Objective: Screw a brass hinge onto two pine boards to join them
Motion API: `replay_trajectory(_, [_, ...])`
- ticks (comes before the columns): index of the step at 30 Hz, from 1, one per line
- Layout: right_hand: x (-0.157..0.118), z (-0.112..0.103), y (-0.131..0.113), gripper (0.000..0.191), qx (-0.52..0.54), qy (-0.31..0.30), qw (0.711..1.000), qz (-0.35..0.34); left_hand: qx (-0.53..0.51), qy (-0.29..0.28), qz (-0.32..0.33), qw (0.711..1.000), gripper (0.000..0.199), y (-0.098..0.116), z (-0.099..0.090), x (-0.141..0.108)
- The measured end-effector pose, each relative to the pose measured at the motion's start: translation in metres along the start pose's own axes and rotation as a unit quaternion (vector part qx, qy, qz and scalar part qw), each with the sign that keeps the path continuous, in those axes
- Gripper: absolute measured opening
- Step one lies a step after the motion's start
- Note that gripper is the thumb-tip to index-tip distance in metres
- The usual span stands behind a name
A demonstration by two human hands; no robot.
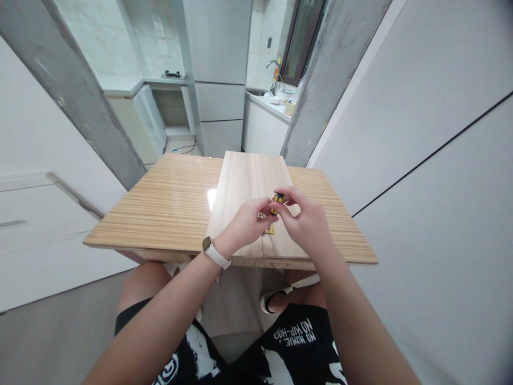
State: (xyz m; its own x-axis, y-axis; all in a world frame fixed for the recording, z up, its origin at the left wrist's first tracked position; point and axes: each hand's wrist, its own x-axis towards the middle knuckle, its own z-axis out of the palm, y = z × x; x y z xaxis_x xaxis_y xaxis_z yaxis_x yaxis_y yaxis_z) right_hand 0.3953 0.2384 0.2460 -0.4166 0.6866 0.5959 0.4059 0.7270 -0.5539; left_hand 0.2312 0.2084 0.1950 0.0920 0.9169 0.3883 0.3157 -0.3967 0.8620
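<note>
A small black-and-yellow block (pixel 277 198) sits between my two hands, above a pale wooden board. My right hand (pixel 308 216) pinches it from the right, thumb in front and fingers on its top edge. From the left, the fingertips of my left hand (pixel 249 223) close on its lower left side. A white-banded watch (pixel 216 255) is on my left wrist. Just below the hands, a small yellow flat piece (pixel 269 229) shows on the board, partly covered by my left fingers. The block's exact kind is too small to make out.
The pale board (pixel 240 176) lies across a striped wooden table (pixel 172 203). Behind stand a grey tall cabinet (pixel 218 43), a counter with an open cupboard door (pixel 150 112), and a sink tap (pixel 274 75). White panels flank both sides. My legs are under the table's near edge.
</note>
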Motion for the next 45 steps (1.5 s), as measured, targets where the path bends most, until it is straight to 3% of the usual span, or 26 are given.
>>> replay_trajectory(6, [-0.001,0.0,0.001,0.008,0.012,0.002,1.0,0.001,0.01,-0.056,0.02,0.998,0.007,-0.002,-0.01,0.007])
replay_trajectory(10, [-0.003,0.002,0.002,0.013,0.006,0.015,1.0,0.009,0.015,-0.095,0.045,0.994,0.012,-0.002,-0.015,0.009])
replay_trajectory(17, [-0.005,0.009,0.003,0.027,-0.018,0.07,0.996,0.054,-0.032,-0.022,0.005,0.999,0.01,0.01,-0.002,0.005])
replay_trajectory(20, [-0.006,0.011,0.004,0.023,-0.019,0.074,0.995,0.058,-0.029,0.006,0.008,1.0,0.006,0.011,0.002,0.005])
replay_trajectory(22, [-0.007,0.008,0.006,0.019,-0.008,0.047,0.998,0.044,-0.021,-0.004,0.014,1.0,0.005,0.01,0.001,0.005])
replay_trajectory(27, [-0.009,-0.007,0.009,0.03,0.038,-0.077,0.996,-0.005,-0.021,-0.039,0.02,0.999,0.008,0.009,-0.005,0.005])
replay_trajectory(30, [-0.007,-0.013,0.009,0.031,0.039,-0.1,0.994,0.0,-0.02,-0.042,0.015,0.999,0.005,0.006,-0.005,0.006])
replay_trajectory(39, [0.0,-0.008,0.011,0.01,0.023,-0.04,0.998,0.036,-0.049,-0.029,-0.015,0.998,0.018,0.003,-0.003,0.005])
replay_trajectory(45, [0.0,-0.005,0.008,0.025,-0.003,-0.015,0.998,0.061,-0.036,-0.004,-0.006,0.999,0.014,0.004,0.002,0.006])
